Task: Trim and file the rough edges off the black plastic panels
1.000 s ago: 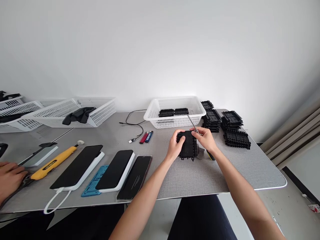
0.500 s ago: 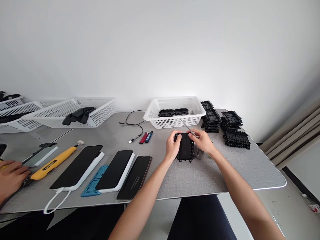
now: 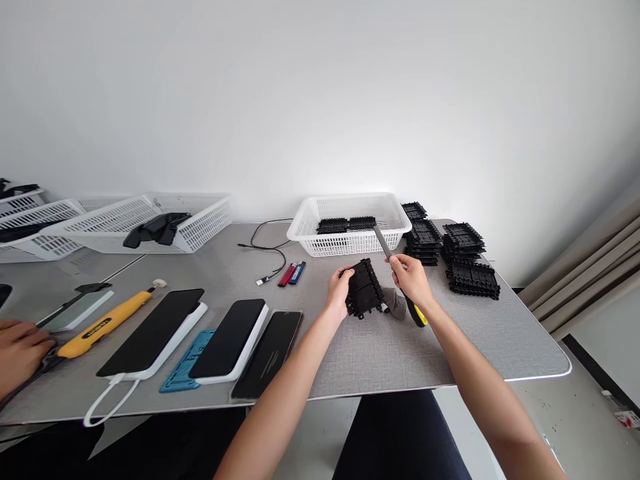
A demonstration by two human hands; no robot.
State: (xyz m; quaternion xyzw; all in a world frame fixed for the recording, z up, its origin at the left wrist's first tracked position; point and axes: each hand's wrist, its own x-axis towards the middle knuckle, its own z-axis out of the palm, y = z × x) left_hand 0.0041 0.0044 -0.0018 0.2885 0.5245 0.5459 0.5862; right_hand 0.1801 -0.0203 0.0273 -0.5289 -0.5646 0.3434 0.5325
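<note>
My left hand (image 3: 341, 292) grips a black rectangular plastic panel (image 3: 364, 290) by its left side, tilted above the table, with knobbly toothed edges showing. My right hand (image 3: 411, 280) is closed round a flat file (image 3: 383, 241), its grey blade pointing up and away to the left. The file's black and yellow handle (image 3: 417, 316) comes out below the palm. Blade and panel are apart. Behind the panel's right edge lies a crumpled grey cloth (image 3: 397, 304), partly hidden by the panel and the hand.
A white basket (image 3: 350, 247) holds similar black panels; stacks of them (image 3: 474, 279) stand to its right. Two lighters (image 3: 293, 274), a cable (image 3: 270, 249) and phones (image 3: 229, 340) lie leftward. Another person's hand (image 3: 23, 353) rests near a yellow tool (image 3: 107, 324) at far left.
My right hand has drawn away from the panel to the right, and the file has turned to show its flat face. The panel has tilted in my left hand.
</note>
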